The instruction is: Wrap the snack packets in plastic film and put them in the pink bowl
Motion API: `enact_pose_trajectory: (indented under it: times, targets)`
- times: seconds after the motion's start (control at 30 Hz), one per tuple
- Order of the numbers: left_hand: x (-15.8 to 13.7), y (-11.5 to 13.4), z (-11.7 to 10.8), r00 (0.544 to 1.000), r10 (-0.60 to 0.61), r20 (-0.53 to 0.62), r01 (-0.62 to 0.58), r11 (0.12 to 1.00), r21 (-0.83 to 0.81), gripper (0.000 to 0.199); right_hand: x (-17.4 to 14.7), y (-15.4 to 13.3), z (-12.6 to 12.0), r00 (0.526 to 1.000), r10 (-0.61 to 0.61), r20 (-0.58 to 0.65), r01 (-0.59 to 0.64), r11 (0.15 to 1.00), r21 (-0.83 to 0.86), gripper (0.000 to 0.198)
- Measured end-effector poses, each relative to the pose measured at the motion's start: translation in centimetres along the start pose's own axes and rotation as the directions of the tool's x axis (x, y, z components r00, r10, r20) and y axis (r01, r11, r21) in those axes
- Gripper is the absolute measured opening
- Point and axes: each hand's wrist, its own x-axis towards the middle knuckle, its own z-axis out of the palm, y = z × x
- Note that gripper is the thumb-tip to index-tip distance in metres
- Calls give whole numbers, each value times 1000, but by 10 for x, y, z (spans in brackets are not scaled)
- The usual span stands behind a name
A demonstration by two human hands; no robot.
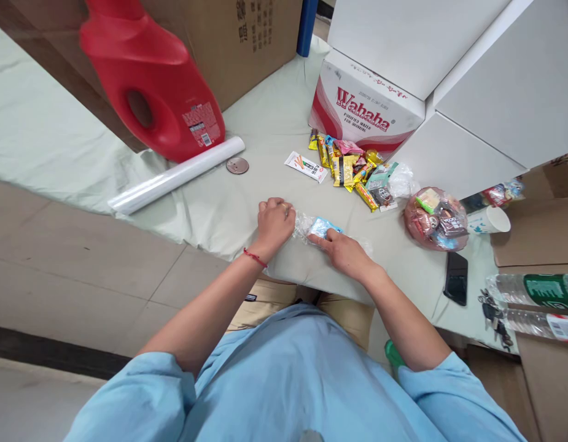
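Note:
My left hand (275,224) is closed near the front of the cloth-covered table, its fingers curled on the edge of a sheet of clear plastic film (301,226). To its right, my right hand (347,250) has thumb and index finger on a small blue snack packet (324,228), which lies on the film. More of the film shows under and beside that hand; its other fingers are partly hidden. Beyond the packet lie a white snack stick wrapper (306,167) and a heap of wrapped snacks (344,167).
A white film roll (177,175), round metal disc (237,166) and red detergent bottle (173,92) are at left. On the right are a wrapped snack bundle (435,220), paper cup (490,220), phone (455,278), keys (495,316) and plastic bottles (548,290). Boxes (364,113) stand behind.

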Motion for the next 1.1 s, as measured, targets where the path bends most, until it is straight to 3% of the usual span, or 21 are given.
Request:
enact_pose_trajectory:
  times: [0.17, 0.3, 0.43, 0.53, 0.63, 0.73, 0.83, 0.87, 0.93, 0.97, 1.03, 1.07, 1.1]
  targets:
    - [-1, 15, -1, 990, 56, 129, -69, 992, 105, 56, 1, -6, -1, 1000, 9, 2, -9, 998, -67, 59]
    - [-5, 17, -6, 963, 146, 228, -187, 968, 170, 27, 2, -5, 2, 1000, 17, 3, -17, 998, -57, 53]
    - [-9, 22, -14, 950, 129, 284, -118, 991, -57, 4, 3, -2, 2, 1000, 1, 5, -1, 999, 41, 49]
    - [-16, 35, -8, 958, 110, 266, -37, 963, -265, 7, -1, 1, 2, 998, -57, -20, 59, 990, 124, 41]
    - [-24, 48, 5, 961, 96, 259, -7, 946, -324, 13, -12, 3, 2, 986, -158, -59, 167, 965, 202, 34]
    - [-34, 56, 18, 950, 182, 254, -110, 956, -272, 30, -26, 8, 3, 969, -226, -103, 248, 917, 313, 34]
    - [-50, 58, 26, 920, 306, 244, -269, 948, -171, 31, -38, 16, 7, 958, -233, -165, 284, 831, 478, 29]
    - [-56, 58, 27, 906, 340, 252, -324, 940, -105, 34, -41, 20, 9, 961, -187, -201, 268, 801, 536, 29]
    - [-68, 58, 30, 882, 384, 274, -414, 908, 60, 42, -47, 28, 19, 952, 53, -301, 155, 765, 625, 33]
    - [-74, 58, 31, 871, 399, 286, -449, 884, 135, 45, -50, 32, 26, 910, 225, -348, 59, 762, 645, 33]
    - [-82, 57, 33, 857, 420, 297, -493, 836, 242, 48, -55, 38, 42, 753, 503, -424, -159, 765, 624, 32]
    - [-84, 56, 34, 854, 426, 298, -505, 817, 278, 48, -57, 39, 50, 685, 572, -451, -251, 767, 591, 34]
    - [-85, 56, 35, 852, 431, 298, -513, 801, 308, 49, -60, 40, 58, 652, 598, -467, -314, 773, 551, 36]
